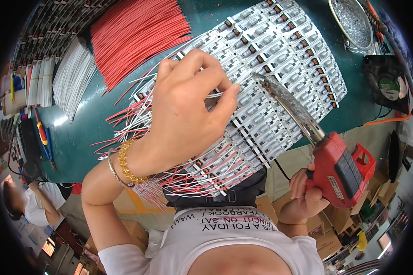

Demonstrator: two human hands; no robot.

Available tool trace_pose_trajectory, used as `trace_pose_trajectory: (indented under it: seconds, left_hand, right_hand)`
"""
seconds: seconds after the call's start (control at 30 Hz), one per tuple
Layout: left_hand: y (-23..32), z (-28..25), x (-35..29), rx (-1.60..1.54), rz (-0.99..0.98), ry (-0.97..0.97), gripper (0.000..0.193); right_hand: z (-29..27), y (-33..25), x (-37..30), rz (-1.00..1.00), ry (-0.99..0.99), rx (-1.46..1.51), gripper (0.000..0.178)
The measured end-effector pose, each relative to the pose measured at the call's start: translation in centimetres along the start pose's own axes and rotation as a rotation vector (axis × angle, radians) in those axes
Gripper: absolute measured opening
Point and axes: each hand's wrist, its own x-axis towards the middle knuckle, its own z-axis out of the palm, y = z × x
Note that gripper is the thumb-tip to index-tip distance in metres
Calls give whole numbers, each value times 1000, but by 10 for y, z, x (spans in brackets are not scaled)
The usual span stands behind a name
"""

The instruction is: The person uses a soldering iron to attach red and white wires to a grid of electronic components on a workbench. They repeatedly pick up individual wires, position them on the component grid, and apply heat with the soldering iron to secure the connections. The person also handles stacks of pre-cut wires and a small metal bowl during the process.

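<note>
My left hand (190,103), with a yellow beaded bracelet and a metal bangle at the wrist, is over a wide panel of small circuit boards (280,59). Its thumb and forefinger pinch a thin white wire (213,96); the wire's tip is hard to make out. A red soldering gun (337,172) is in my right hand (303,190), fingers wrapped round its handle. The gun's dark metal tip (270,82) reaches over the boards, close to my left fingertips. Many red and white wires (211,169) trail from the near and left rows of boards.
Loose red wires (137,36) and white wires (75,78) lie in heaps at the far left. A round metal dish (353,25) and a small black fan (387,85) stand at the right. A screwdriver (42,133) lies on the left; another person (43,201) sits beyond.
</note>
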Motion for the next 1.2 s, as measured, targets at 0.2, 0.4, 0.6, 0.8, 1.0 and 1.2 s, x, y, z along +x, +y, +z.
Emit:
trace_pose_trajectory:
  seconds: [0.2, 0.4, 0.6, 0.8, 1.0, 1.2]
  left_hand:
    - [-3, 2, -1, 1, 43, 44, 10]
    - [-1, 4, -1, 14, 40, 41, 10]
    - [2, -3, -1, 29, 7, -3, 8]
    - [-4, -13, 7, 1, 225, 165, 9]
    - [9, 0, -6, -38, 19, 10, 7]
    - [10, 5, -7, -5, 10, -17, 10]
  right_hand:
    - [-15, 18, -15, 11, 99, -39, 68]
    - [8, -5, -2, -63, 71, -31, 72]
    - [2, -5, 3, -65, -42, 25, 72]
    - [-6, -4, -6, -62, 29, 43, 76]
    - [-11, -3, -12, -47, 57, 41, 79]
    - [-10, -1, -10, -9, -5, -2, 76]
